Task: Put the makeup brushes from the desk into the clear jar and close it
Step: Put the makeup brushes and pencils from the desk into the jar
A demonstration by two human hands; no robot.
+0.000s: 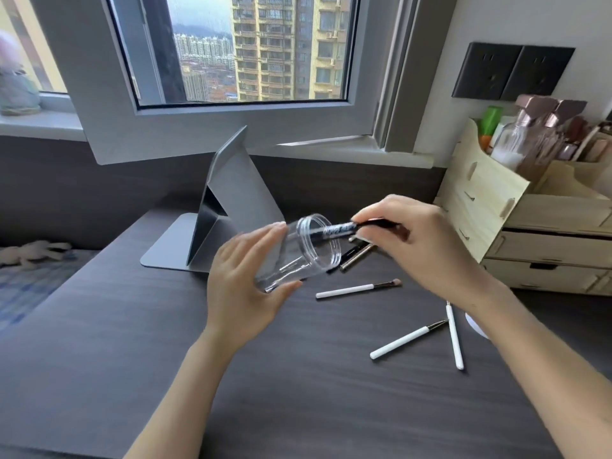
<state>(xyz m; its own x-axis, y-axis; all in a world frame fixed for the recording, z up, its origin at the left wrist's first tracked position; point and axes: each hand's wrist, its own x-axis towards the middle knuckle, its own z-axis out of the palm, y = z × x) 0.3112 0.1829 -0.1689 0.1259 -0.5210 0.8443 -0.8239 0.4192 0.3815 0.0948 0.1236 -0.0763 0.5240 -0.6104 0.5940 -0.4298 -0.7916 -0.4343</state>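
Note:
My left hand [246,286] holds the clear jar [298,253] tilted above the dark desk, its open mouth turned right. My right hand [420,246] grips a black-handled brush [341,229] whose handle end pokes into the jar's mouth. Three white-handled brushes lie on the desk: one [357,288] below the jar, two more [407,339] [454,336] crossing near my right forearm. A dark brush and a metallic one [356,255] lie just behind the jar. A white round shape [475,326], perhaps the lid, peeks out from under my right forearm.
A grey folding mirror stand [228,207] stands behind the jar. At the right sits a wooden organiser [516,226] with drawers and bottles. An open window frame [231,127] hangs over the desk's back. The desk's left edge [82,283] drops off to a bed.

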